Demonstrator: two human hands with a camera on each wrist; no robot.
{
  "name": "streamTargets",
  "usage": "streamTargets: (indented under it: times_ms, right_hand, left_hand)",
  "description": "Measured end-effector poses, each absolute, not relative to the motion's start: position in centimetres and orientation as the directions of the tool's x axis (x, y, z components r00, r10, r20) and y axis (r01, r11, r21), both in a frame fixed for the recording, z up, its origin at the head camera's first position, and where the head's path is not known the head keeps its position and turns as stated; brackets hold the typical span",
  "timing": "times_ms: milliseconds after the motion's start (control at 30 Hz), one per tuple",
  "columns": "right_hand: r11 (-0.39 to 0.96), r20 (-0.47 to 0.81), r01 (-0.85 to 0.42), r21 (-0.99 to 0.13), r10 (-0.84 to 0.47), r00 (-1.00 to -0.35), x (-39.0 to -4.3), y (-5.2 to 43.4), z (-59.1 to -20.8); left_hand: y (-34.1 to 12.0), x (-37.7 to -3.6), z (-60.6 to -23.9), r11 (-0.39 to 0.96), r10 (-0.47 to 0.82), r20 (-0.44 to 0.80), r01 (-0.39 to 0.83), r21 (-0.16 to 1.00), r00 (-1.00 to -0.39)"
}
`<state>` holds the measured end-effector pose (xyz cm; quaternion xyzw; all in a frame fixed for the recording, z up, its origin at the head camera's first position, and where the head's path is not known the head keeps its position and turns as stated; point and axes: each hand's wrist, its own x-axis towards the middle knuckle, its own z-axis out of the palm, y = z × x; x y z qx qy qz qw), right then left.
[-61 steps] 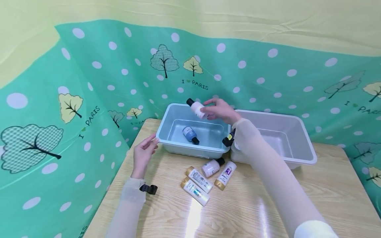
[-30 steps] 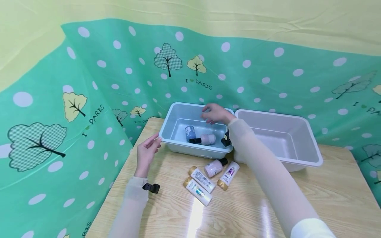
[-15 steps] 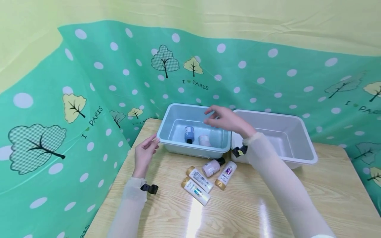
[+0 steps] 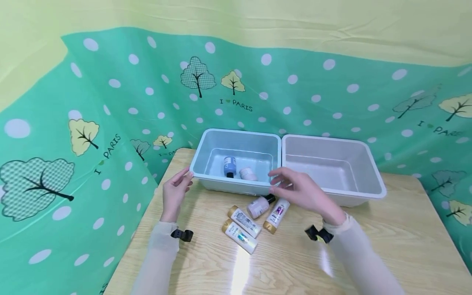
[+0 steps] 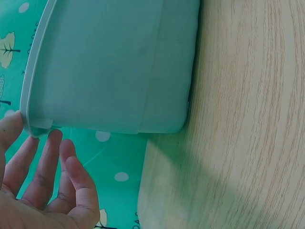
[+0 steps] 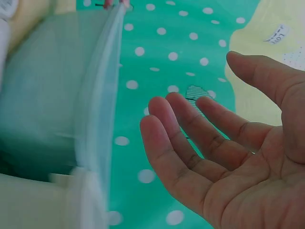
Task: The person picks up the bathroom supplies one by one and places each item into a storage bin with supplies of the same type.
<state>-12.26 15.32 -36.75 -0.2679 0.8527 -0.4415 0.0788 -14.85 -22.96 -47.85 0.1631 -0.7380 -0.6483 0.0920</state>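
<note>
A pale blue bin (image 4: pixel 215 179) stands on the wooden table (image 4: pixel 387 241), and a blue bottle (image 4: pixel 229 164) and a pinkish bottle (image 4: pixel 248 174) lie inside it. My left hand (image 4: pixel 179 186) rests with straight fingers against the bin's front left corner; the left wrist view shows its fingertips (image 5: pixel 53 138) at the rim of the bin (image 5: pixel 109 67). Empty and with fingers spread, my right hand (image 4: pixel 291 186) hovers just before the bin's front wall, above a pink black-capped bottle (image 4: pixel 259 205) and a purple-labelled gold-capped bottle (image 4: pixel 276 215). Its open palm (image 6: pixel 205 138) fills the right wrist view.
An empty white bin (image 4: pixel 368 192) stands against the blue bin's right side. Two more gold-capped white bottles (image 4: pixel 243 221) (image 4: pixel 239 237) lie on the table in front. A green dotted cloth (image 4: pixel 110 102) hangs behind and to the left.
My right hand released the pinkish bottle into the blue bin, then drew back out over the front rim toward the bottles on the table. The left hand has stayed at the corner.
</note>
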Motion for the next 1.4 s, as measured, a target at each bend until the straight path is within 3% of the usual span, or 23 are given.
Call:
streamTargets:
  times_ms: [233, 400, 567, 1033, 1400]
  right_hand:
    - [0.410, 0.013, -0.244, -0.879, -0.490, -0.872, -10.0, 16.4, -42.5]
    - [0.216, -0.128, 0.042, -0.976, -0.402, -0.907, -9.4, 16.1, -46.9]
    - [-0.015, -0.231, 0.249, -0.968, -0.321, -0.918, -8.8, 14.5, -49.4]
    - [-0.208, -0.354, 0.381, -0.901, -0.157, -0.922, -8.8, 11.8, -50.5]
    - [-0.334, -0.420, 0.397, -0.855, -0.002, -0.908, -9.6, 8.2, -50.7]
  left_hand:
    - [-23.1, -14.9, -47.8, 0.105, -0.368, -0.083, -0.130, 0.986, -0.926]
    - [-22.9, -14.9, -47.8, 0.093, -0.362, -0.093, -0.135, 0.986, -0.927]
    - [-22.9, -15.0, -47.8, 0.092, -0.354, -0.102, -0.143, 0.985, -0.930]
    - [-22.9, -15.0, -47.6, 0.075, -0.351, -0.114, -0.150, 0.986, -0.929]
    - [-23.1, -15.1, -47.8, 0.072, -0.344, -0.095, -0.128, 0.989, -0.934]
